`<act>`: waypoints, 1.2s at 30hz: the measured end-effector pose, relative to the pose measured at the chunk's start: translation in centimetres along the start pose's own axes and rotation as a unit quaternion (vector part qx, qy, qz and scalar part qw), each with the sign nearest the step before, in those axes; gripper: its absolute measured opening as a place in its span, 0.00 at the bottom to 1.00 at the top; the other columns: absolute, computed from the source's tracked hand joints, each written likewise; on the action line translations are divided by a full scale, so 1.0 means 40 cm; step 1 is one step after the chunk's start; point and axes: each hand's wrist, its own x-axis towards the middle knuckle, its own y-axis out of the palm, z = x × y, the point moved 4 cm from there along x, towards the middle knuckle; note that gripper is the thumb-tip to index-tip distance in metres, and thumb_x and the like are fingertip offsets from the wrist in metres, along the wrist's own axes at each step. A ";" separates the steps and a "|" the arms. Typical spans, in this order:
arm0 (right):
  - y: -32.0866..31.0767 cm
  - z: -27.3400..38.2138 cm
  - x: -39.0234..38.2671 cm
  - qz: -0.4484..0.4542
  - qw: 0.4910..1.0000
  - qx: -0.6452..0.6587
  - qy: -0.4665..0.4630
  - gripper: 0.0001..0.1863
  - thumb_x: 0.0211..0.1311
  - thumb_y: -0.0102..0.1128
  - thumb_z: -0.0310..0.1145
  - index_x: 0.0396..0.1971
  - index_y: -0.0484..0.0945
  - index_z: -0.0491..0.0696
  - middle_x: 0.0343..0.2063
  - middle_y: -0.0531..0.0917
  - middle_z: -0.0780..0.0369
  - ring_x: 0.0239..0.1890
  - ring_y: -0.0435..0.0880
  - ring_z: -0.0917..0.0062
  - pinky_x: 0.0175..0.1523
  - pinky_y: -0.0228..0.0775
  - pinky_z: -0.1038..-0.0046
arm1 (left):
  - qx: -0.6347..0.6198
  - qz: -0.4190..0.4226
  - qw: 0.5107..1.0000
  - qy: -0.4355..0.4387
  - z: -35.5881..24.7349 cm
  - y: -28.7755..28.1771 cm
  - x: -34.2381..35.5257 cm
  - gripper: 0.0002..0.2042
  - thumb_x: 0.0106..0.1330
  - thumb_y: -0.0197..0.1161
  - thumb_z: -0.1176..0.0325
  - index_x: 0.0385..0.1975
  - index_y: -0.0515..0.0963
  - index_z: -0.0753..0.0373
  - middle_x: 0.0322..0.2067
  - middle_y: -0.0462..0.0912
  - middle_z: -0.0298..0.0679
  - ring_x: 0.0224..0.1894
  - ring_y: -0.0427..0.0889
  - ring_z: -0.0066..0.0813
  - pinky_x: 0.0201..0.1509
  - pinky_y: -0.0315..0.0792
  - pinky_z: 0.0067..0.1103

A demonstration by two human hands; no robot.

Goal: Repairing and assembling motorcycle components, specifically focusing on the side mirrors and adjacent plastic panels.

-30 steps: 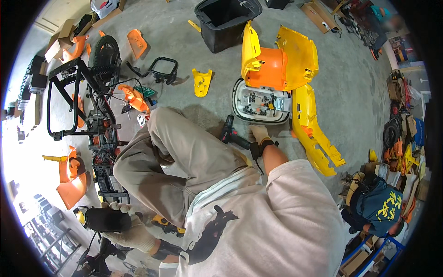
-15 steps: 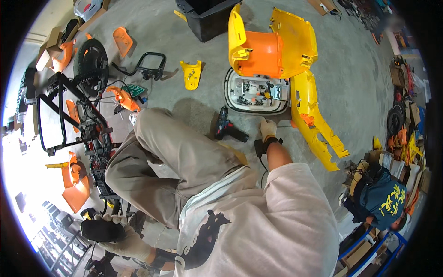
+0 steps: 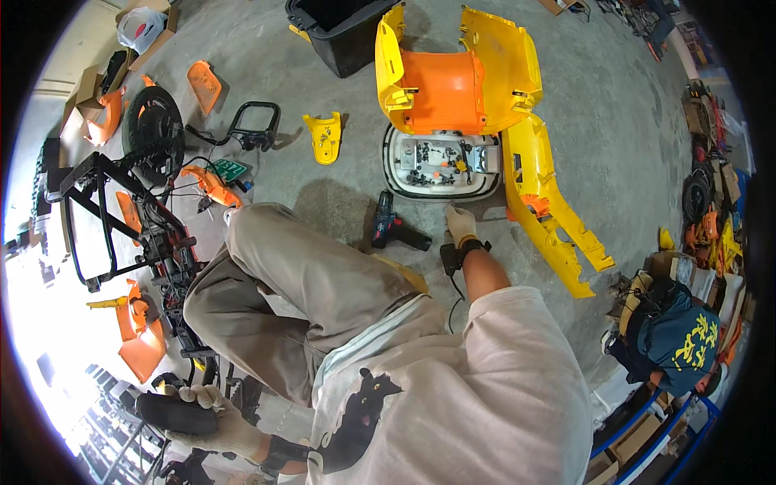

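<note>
My left hand (image 3: 222, 424), in a pale glove, is closed round a black rounded oblong thing (image 3: 176, 413) beside the stripped vehicle frame (image 3: 174, 275). Its exact kind does not show. My right hand (image 3: 461, 222), gloved too, with a black band and cable at its wrist, is down at the floor. It is just below the white tray-like part (image 3: 443, 185), which holds several small screws and clips. I cannot make out how its fingers lie. A black and red cordless drill (image 3: 393, 226) lies on the floor to its left.
Large yellow and orange body panels (image 3: 509, 65) stand beyond the tray, and a long yellow panel (image 3: 533, 178) lies right of it. A black bin (image 3: 339, 40), a small yellow panel (image 3: 325, 144) and a black rack (image 3: 252, 129) are farther off. A person (image 3: 675, 335) crouches at right.
The view has shifted slightly, so the floor things appear a little farther left. My left hand still grips the black thing, and my right hand stays low by the tray.
</note>
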 end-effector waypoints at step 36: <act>0.122 -0.043 0.026 0.166 0.961 -0.194 -0.108 0.16 0.63 0.53 0.41 0.31 0.83 0.43 0.26 0.85 0.54 0.24 0.84 0.66 0.31 0.76 0.66 | 0.056 -0.045 0.992 0.105 0.030 0.057 -0.028 0.37 0.69 0.63 0.51 0.71 0.58 0.64 0.55 0.73 0.43 0.51 0.74 0.35 0.62 0.70 0.30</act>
